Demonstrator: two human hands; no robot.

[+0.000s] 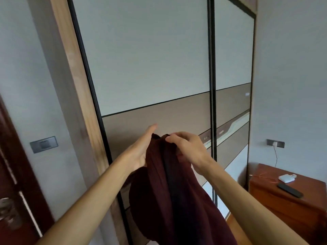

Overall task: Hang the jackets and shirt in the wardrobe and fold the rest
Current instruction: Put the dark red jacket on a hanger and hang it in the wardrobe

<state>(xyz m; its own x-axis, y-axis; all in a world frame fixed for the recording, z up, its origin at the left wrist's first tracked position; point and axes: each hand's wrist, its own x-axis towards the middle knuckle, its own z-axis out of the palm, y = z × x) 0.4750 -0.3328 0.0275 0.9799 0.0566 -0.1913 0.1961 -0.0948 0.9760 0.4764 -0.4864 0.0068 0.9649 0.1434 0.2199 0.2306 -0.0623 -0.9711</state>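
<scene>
Your right hand (187,147) pinches the dark maroon fabric garment (177,191) mid-frame, left hand (139,152) fingers straight; grey-panelled sliding wardrobe (150,59) closed, hanging seemingly undone.

Counts: 2 hands, left hand (139,152) plus right hand (187,147); 1 maroon zip jacket (177,200); 1 wardrobe (70,71) with 2 sliding doors, left door (150,59) and right door (233,50); 1 wooden bedside cabinet (283,207); 1 white charger (286,178); 1 black remote (290,190); 1 orange cable (263,177); 2 grey wall plates, switch plate (43,144) and socket plate (276,143); 1 thin socket lead (276,156); 1 dark room door (21,174); 1 metal door handle (7,207).
</scene>
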